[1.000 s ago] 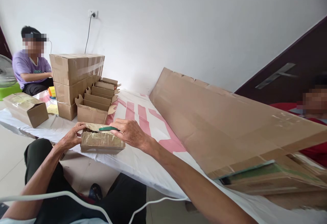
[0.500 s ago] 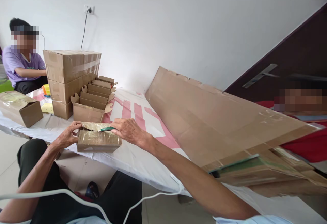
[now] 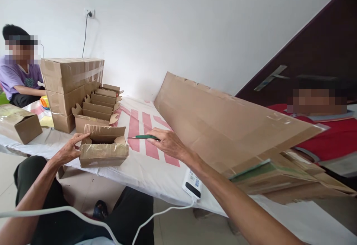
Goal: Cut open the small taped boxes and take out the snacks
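A small cardboard box (image 3: 103, 156) sits near the table's front edge, its top flaps parted and the inside partly visible. My left hand (image 3: 68, 150) grips its left end, with the index finger stretched along the raised back flap. To the right of the box, my right hand (image 3: 167, 140) is closed around a green-handled utility knife (image 3: 145, 137). The thin blade points left, a short way off the box's right side.
Open boxes (image 3: 92, 120) stand in a row behind, beside taped cartons (image 3: 72, 75) stacked three high. A taped box (image 3: 21, 124) lies at the left. A large cardboard sheet (image 3: 223, 126) leans at the right. A white device (image 3: 192, 185) with a cable is on the table. Two other people sit nearby.
The box's top has gone from nearly closed to open, its back flap now raised. My right hand has drawn the knife away to the right, while my left hand stays at the box.
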